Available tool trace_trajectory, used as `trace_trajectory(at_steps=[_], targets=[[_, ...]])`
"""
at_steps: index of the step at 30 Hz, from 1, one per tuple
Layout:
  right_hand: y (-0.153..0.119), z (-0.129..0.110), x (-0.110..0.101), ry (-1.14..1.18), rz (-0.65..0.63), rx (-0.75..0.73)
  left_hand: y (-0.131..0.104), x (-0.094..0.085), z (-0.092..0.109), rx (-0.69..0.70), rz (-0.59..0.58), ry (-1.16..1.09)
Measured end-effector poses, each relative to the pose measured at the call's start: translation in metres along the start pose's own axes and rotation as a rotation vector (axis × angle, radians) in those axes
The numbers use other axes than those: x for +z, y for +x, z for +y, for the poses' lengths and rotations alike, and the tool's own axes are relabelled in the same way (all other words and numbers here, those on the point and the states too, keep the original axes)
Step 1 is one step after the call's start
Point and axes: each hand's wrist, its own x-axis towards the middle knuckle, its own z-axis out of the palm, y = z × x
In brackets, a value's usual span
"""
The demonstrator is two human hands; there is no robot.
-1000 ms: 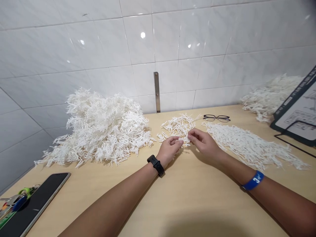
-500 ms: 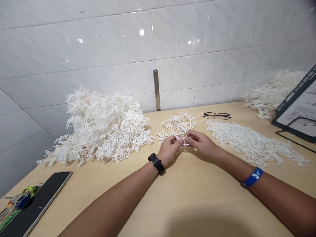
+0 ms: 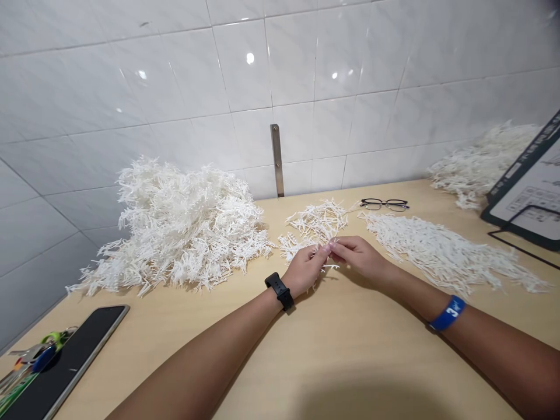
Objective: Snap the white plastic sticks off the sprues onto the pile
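Near left: keys (image 3: 27, 353) overlapping smartphone (image 3: 83, 344). Left: tall heap of white branched sprigs (image 3: 184, 227). Your left hand (image 3: 305, 269), black watch (image 3: 279, 291) on wrist, pinched narrow, thumb meeting right fingertips. Far side of hands: small sprig cluster (image 3: 318, 218). White sprig (image 3: 331, 266) at fingertips, probably held by both hands; fingers hide most of grip. Your right hand (image 3: 359, 258) also pinched narrow. Right: eyeglasses (image 3: 384, 201), flat sprig spread (image 3: 437, 251). Far right: another sprig pile (image 3: 485, 160).

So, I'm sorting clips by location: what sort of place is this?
Probably a simple indoor workspace, though the room's wider use isn't shown: a table against a tiled wall, with a big heap of white strands on it.
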Motion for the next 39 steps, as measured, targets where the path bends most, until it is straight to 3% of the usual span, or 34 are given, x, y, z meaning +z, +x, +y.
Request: trace_trajectory(at_steps=[5, 10, 12, 14, 17, 20, 22, 24, 28, 30, 33, 39], targets=[[0.003, -0.005, -0.007, -0.146, 0.219, 0.031, -0.005, 0.004, -0.003, 0.023, 0.029, 0.214], [0.014, 0.011, -0.053, -0.142, 0.689, 0.16, -0.015, 0.01, 0.0, 0.061, -0.099, 0.329], [0.016, 0.021, -0.071, -0.256, 0.761, 0.223, -0.015, 0.01, 0.002, 0.028, -0.094, 0.268], [0.016, 0.031, -0.083, -0.477, 0.708, 0.3, -0.012, 0.009, 0.002, -0.019, -0.051, 0.189], [0.016, 0.039, -0.088, -0.758, 0.511, 0.401, -0.007, 0.007, 0.001, -0.071, 0.007, 0.083], [0.016, 0.035, -0.083, -0.832, 0.501, 0.302, -0.005, 0.006, -0.001, -0.083, 0.024, 0.044], [0.017, 0.027, -0.073, -0.775, 0.544, 0.157, -0.006, 0.007, -0.002, -0.085, 0.026, 0.059], [0.015, 0.016, -0.06, -0.604, 0.484, 0.066, -0.006, 0.008, -0.004, -0.093, 0.047, 0.069], [0.008, 0.001, -0.032, -0.241, 0.005, -0.038, -0.005, 0.009, -0.009, -0.071, 0.124, 0.055], [0.004, -0.001, -0.022, -0.172, -0.15, -0.059, -0.004, 0.008, -0.01, -0.046, 0.146, 0.075], [0.001, 0.0, -0.014, -0.153, -0.19, -0.056, -0.004, 0.007, -0.009, -0.018, 0.182, 0.137], [0.0, -0.001, -0.011, -0.24, -0.136, -0.076, -0.008, 0.007, -0.004, 0.056, 0.229, 0.279]])
